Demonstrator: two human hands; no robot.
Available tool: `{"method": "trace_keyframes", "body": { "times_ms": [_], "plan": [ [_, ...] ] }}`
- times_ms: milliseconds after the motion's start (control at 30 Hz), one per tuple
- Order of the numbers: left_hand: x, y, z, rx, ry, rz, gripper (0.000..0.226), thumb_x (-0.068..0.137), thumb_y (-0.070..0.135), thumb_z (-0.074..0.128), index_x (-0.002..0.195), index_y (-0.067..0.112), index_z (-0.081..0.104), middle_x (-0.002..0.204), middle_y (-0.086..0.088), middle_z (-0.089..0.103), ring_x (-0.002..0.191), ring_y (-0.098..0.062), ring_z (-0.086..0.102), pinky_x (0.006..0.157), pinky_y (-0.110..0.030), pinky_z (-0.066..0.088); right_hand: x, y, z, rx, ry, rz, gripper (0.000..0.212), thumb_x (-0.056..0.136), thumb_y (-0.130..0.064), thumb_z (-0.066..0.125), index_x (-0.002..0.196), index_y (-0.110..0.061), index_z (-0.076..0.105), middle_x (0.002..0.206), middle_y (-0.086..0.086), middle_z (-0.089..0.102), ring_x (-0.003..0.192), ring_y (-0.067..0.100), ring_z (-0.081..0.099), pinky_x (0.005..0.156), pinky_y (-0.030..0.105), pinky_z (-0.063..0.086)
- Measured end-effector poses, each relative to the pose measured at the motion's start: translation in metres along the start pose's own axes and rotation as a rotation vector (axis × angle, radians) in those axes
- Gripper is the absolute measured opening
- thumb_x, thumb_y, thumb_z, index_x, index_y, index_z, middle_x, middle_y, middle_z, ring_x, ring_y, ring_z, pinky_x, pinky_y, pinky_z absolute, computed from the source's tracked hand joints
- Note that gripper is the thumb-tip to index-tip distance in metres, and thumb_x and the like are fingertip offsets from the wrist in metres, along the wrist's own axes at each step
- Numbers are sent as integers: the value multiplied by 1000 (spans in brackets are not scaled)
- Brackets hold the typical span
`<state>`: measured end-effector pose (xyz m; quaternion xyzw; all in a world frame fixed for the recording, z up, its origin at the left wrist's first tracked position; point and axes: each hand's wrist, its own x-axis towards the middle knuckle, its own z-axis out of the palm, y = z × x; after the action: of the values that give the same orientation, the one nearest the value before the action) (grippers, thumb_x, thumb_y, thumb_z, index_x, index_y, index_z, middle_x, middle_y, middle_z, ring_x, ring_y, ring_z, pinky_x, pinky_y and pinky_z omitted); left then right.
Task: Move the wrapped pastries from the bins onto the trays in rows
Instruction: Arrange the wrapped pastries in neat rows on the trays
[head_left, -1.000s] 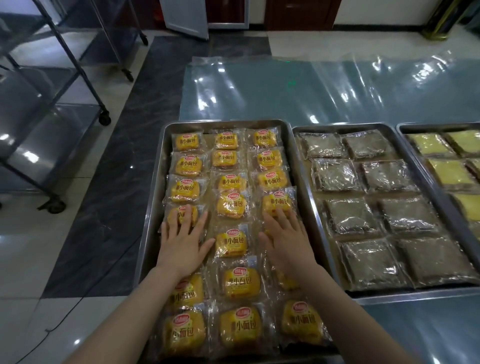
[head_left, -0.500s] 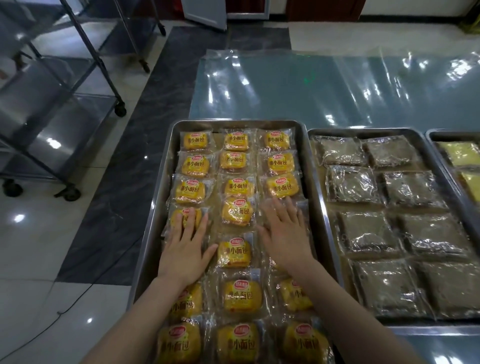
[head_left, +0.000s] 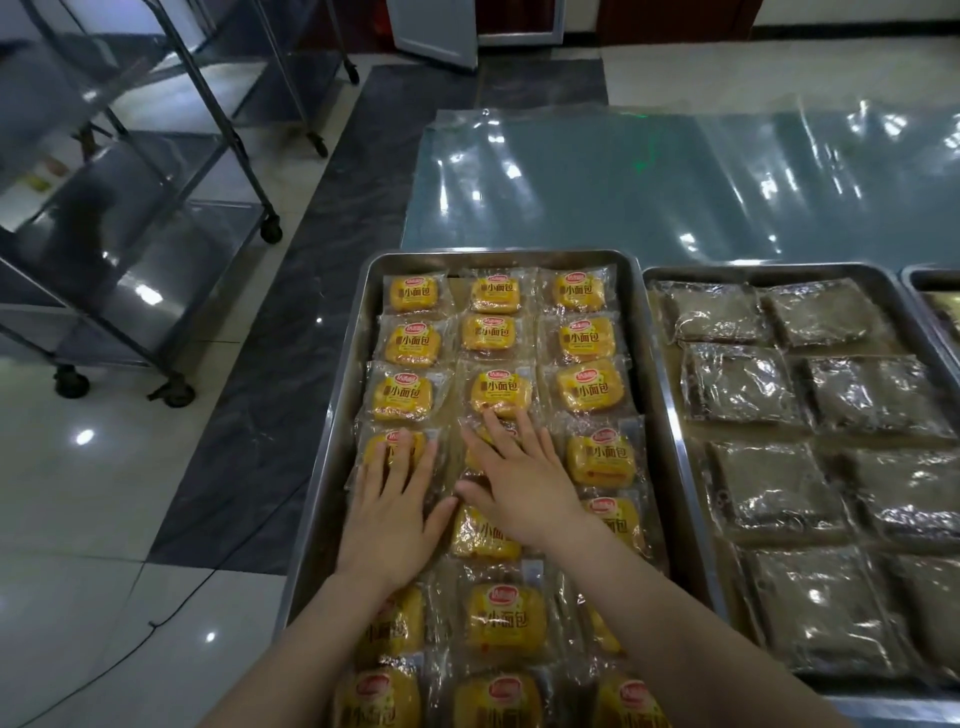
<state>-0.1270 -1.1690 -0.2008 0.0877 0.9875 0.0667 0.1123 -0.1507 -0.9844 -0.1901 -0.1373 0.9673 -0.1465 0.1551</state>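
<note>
A steel tray (head_left: 340, 415) holds several yellow wrapped pastries (head_left: 589, 385) in three columns. My left hand (head_left: 390, 512) lies flat with straight fingers on a pastry (head_left: 375, 447) in the left column, fourth row. My right hand (head_left: 519, 480) lies flat on the middle column's fourth pastry, fingertips reaching the pastry above it (head_left: 501, 391). Neither hand grips anything. A second tray (head_left: 675, 431) to the right carries several dark wrapped pastries (head_left: 740, 382).
A third tray (head_left: 919, 280) shows at the far right edge. Clear plastic sheeting (head_left: 649, 182) covers the table behind the trays. Wheeled steel racks (head_left: 171, 218) stand on the tiled floor at left. A thin cable (head_left: 156, 623) runs across the floor.
My right hand has slid left from the right column to the middle column, uncovering the right column's fourth pastry. My left hand stays on the left column. The view has shifted left.
</note>
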Motion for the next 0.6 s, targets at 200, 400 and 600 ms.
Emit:
{"method": "trace_keyframes", "body": {
  "times_ms": [200, 400, 600],
  "plan": [
    [25, 5, -15, -49, 122, 19, 65, 87, 65, 3, 143, 40, -18, 154, 2, -21, 140, -19, -25, 113, -41, -11, 17, 1, -15, 23, 119, 56, 61, 95, -59, 25, 150, -36, 9, 160, -2, -11, 143, 33, -19, 115, 48, -3],
    [66, -6, -22, 8, -8, -45, 67, 88, 65, 14, 142, 42, -19, 152, -1, -24, 138, -34, -21, 111, -48, -9, 33, 16, -18, -32, 1, 84, 65, 93, -65, 21, 150, -39, 2, 159, -6, -14, 142, 41, -16, 112, 57, -8],
    [62, -1, -16, 13, 3, -53, 69, 85, 69, 8, 144, 42, -17, 152, 1, -23, 140, -35, -16, 111, -50, -4, 27, 18, -15, -46, 89, 110, 70, 86, -70, 9, 149, -39, 8, 159, -5, -10, 142, 41, -15, 111, 62, -9]
  ]
}}
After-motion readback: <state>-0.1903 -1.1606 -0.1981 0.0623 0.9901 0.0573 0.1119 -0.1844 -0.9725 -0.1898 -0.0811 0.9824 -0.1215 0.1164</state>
